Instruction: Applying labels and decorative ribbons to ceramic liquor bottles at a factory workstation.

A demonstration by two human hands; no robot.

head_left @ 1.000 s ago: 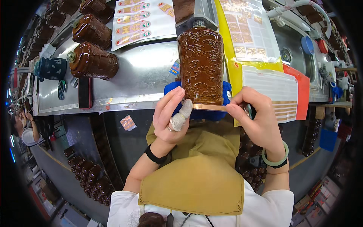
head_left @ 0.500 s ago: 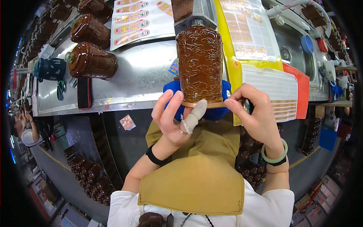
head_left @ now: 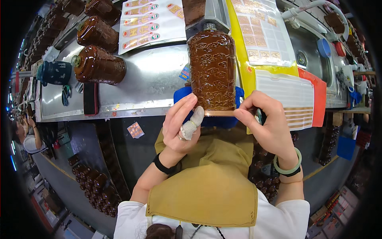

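A brown embossed glass bottle (head_left: 212,71) lies on its side on a blue cloth (head_left: 182,94), neck pointing away and base toward me. A thin copper-coloured strip (head_left: 219,113) runs along the base edge. My left hand (head_left: 183,123) steadies the bottle's lower left side, fingers together and the thumb, in a whitish finger cover (head_left: 193,119), against the strip's left part. My right hand (head_left: 264,119) pinches the strip's right end between thumb and forefinger. Something small and dark shows inside its curled fingers, too hidden to name.
Left on the metal bench (head_left: 143,75) lie more brown bottles (head_left: 99,65), a dark phone (head_left: 90,98) and a teal jar (head_left: 55,73). Label sheets (head_left: 149,24) lie behind. At right are a yellow sheet (head_left: 240,51), a sheet of copper strips (head_left: 284,99) and a red sheet (head_left: 317,97).
The bottle has turned a little, showing a different embossed pattern. My left fingers have come together against its side and the thumb has shifted left. My right hand keeps its pinch near the base corner.
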